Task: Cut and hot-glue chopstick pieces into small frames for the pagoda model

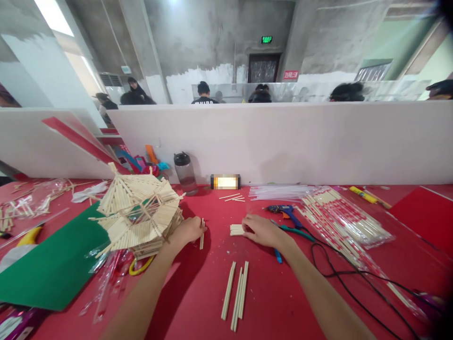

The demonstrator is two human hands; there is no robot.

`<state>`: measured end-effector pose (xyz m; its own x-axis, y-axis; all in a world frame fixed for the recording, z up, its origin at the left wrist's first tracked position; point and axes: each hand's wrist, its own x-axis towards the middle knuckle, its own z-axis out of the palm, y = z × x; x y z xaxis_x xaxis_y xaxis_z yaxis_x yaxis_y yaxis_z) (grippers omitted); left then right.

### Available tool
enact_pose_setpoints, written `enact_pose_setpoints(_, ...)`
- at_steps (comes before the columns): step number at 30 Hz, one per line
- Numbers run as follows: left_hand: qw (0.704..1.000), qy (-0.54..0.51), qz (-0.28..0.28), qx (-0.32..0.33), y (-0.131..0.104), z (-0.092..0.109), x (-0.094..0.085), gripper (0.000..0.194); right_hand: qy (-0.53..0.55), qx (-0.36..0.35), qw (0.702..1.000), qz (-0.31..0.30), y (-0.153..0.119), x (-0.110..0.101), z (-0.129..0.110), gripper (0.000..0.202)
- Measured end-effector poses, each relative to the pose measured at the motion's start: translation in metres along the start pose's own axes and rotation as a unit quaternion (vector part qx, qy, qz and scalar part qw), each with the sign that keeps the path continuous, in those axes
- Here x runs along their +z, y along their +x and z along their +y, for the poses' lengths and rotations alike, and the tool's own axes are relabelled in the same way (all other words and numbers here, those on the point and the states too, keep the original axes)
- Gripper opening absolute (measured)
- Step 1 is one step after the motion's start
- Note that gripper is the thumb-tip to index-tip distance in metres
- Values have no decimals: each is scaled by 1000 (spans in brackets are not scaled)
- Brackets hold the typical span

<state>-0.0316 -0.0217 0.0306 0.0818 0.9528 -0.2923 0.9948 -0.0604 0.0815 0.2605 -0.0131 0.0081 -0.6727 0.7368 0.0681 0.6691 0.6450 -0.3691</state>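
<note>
Reading the table (198,302) as a clock face centred between the two hands, the left hand (187,230) is resting at nine o'clock and the right hand (262,231) at three. The left fingers are curling and touching a pair of short sticks (202,241), which is pointing roughly from twelve to six; I cannot tell whether they are gripping it. The right fingers are bending over the three-o'clock end of a flat row of short sticks (236,230), which is lying crosswise; whether they are clasping it or only touching it, I cannot tell. At six o'clock, near the hands, a group of loose sticks (235,295) is lying lengthwise on the red surface. Between nine and ten, a stick-built model (138,233) is standing just beside the left hand, and a green sheet (53,271) is lying between eight and nine. A dark-lidded bottle (186,175) is standing between ten and eleven. At twelve, a few thin sticks (232,198) are lying before a small device (225,182), whose front is showing blurred. Translucent rods (276,191) are lying at two, a blue glue gun (288,213) between two and three, and packaged sticks (348,219) are spreading near three, beyond the glue gun.
</note>
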Motion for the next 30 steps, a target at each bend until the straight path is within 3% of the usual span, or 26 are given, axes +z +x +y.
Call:
enact_pose_setpoints(7,1000,-14,-6,-4,3,-1,-1,28,8,6,1000,-8,0,0,2,7)
enact_pose_setpoints(16,998,-51,44,-1,-2,12,-10,18,-4,7,1000,7,1,4,-1,10)
enact_pose_setpoints(30,993,-86,-17,78,-4,25,12,6,-12,13,1000,9,4,5,-10,8)
